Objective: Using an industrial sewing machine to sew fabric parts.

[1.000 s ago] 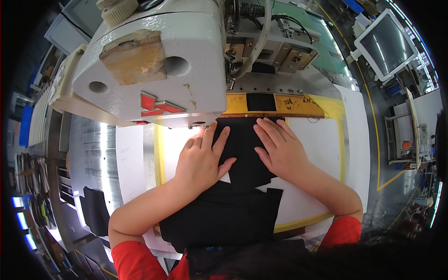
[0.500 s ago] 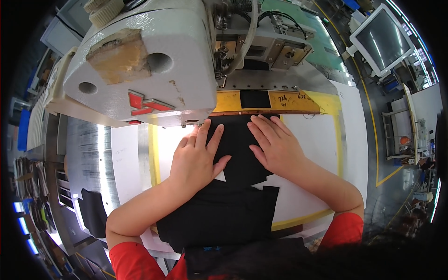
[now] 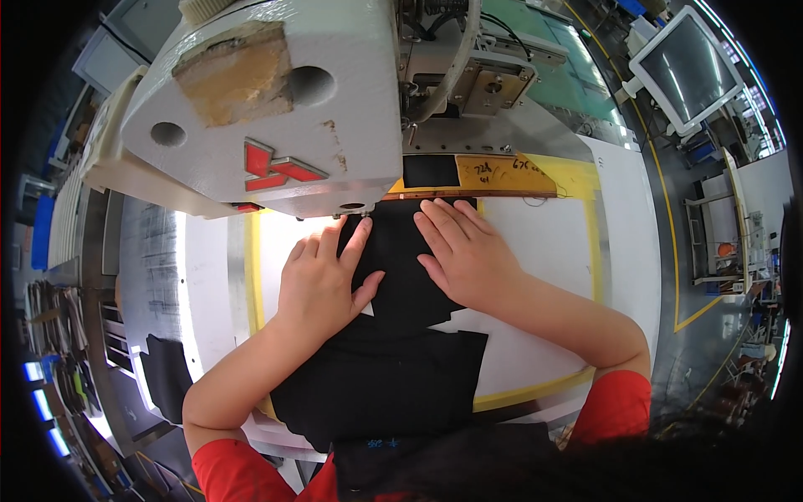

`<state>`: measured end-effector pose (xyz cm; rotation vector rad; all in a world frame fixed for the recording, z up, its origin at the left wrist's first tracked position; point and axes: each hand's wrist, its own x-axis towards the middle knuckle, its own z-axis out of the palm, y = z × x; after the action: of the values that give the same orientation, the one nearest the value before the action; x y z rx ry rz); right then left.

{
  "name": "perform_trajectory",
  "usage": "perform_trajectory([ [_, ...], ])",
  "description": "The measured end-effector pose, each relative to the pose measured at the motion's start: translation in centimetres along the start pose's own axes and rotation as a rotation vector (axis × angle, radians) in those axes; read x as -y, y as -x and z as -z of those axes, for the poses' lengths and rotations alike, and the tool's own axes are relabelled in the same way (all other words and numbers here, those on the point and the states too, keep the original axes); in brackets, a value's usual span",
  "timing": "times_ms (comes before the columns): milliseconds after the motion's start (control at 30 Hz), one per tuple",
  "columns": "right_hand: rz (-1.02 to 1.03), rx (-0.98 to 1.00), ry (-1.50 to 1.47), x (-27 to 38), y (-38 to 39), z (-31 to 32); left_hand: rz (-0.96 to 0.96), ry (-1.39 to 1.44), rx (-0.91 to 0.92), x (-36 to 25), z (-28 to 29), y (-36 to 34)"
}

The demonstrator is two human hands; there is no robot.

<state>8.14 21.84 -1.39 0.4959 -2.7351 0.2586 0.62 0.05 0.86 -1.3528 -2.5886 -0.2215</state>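
Observation:
A black piece of fabric (image 3: 391, 289) lies over a white sheet (image 3: 531, 326) edged with yellow tape. Its far end meets a yellow-brown clamp plate (image 3: 502, 174). My left hand (image 3: 318, 280) presses on the fabric's left side with fingers apart, its fingertips close under the sewing machine head (image 3: 276, 125). On the right side of the cloth my right hand (image 3: 464, 255) lies flat, fingertips near the plate's edge. Nearer to me, more black fabric (image 3: 376, 385) bunches loosely and hangs toward the front edge. Neither hand grasps anything.
The bulky white machine head covers the far left of the work area. A metal surface (image 3: 155, 268) runs along the left, with a black cloth piece (image 3: 166, 376) hanging there. At the far right stands a monitor (image 3: 686, 71). Stacked bundles (image 3: 58, 326) sit farther left.
The fabric, both hands, the white sheet and the clamp plate have shifted left together. The machine head appears slightly farther right. Both hands still lie on the cloth.

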Motion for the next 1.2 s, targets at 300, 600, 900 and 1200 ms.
perform_trajectory([
  [300,0.040,-0.024,-0.008,-0.5,0.1,0.2,0.048,0.031,0.003,-0.7,0.5,-0.4],
  [600,0.095,-0.021,-0.088,-0.9,0.5,1.1,0.069,0.026,-0.010,-1.2,1.5,-0.3],
  [900,0.085,-0.025,-0.050,-3.0,2.9,2.6,0.123,-0.006,-0.002,-1.9,1.6,-0.4],
  [1200,0.042,-0.029,-0.047,-3.1,2.6,2.9,-0.053,0.115,0.012,-6.5,1.2,-3.1],
])
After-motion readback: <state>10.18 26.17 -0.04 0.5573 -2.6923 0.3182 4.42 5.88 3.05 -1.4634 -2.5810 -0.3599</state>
